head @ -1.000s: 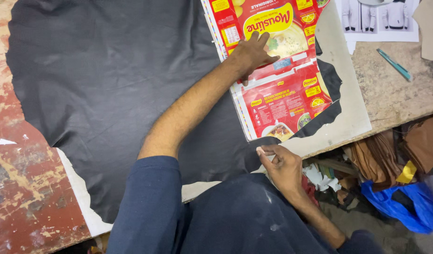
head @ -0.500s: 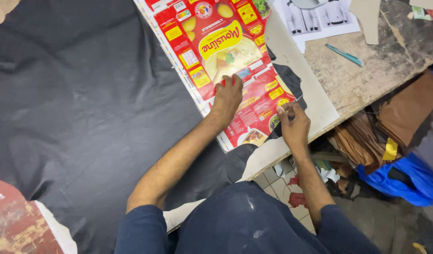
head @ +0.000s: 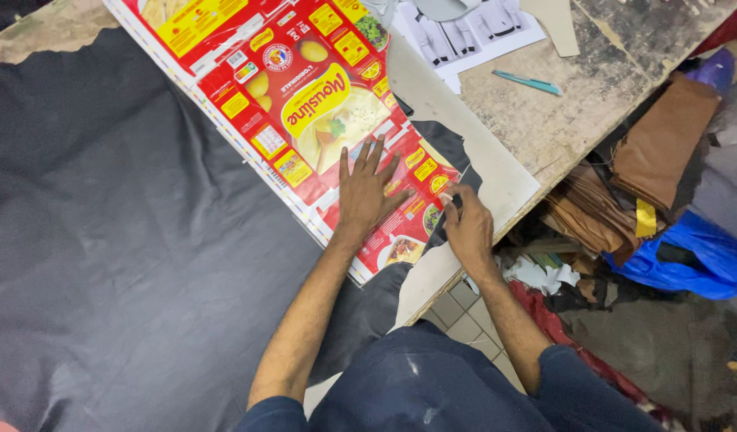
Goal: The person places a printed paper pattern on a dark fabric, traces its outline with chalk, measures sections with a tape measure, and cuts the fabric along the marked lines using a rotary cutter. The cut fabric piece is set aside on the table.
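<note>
So we've got our left hand (head: pixel 367 192) spread flat, fingers splayed and released, pressing down on a flattened red-and-yellow food carton (head: pixel 304 120) that lies on top of a big sheet of black leather (head: pixel 128 264), near the counter's front edge by our lap. Our right hand (head: pixel 467 228) sits just beside the carton's lower right edge, fingers pinched together at the tips as if around a small marking or cutting tool, but we honestly can't make out what's in there, if anything. Looks to us like the tracing or cutting step: the carton serves as a pattern and we're working along its outline. The next move probably calls for keeping that left palm firm so the card doesn't slide, and running the right hand closely along the edge. A pale card piece (head: pixel 464 136) lies under the carton's right side and reaches the counter's edge. Further back there's a teal pen (head: pixel 527 82) on the bare counter (head: pixel 576 120) and a printed sheet of jacket pictures (head: pixel 464 36), cut off at the top. The carton's far end is cropped too, and the brown leather scraps (head: pixel 624 184) and blue bag (head: pixel 688 256) below the counter are a jumble.
</note>
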